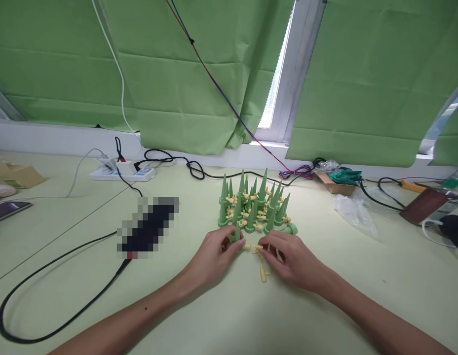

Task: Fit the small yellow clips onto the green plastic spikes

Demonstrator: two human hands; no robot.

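My left hand [218, 249] is closed around a green cone [237, 232], which stands upright at the front left of a group of similar cones. A small yellow piece [247, 246] shows beside the left fingertips. In a pinch, my right hand [293, 256] holds another small yellow piece [257, 247], a short gap to the right of the left hand's piece. Below it a longer yellow piece [263, 272] lies on the table. Behind both hands stand several green cones [252, 214] with yellow pieces among them. One green cone [291, 229] lies on its side beyond my right hand.
A pixelated dark device [149, 227] with a black cable [40, 256] lies on the left. A white power strip [121, 173] is at the back left. At the back right are a cardboard box [334, 183], clear plastic [355, 214] and a brown object [424, 206].
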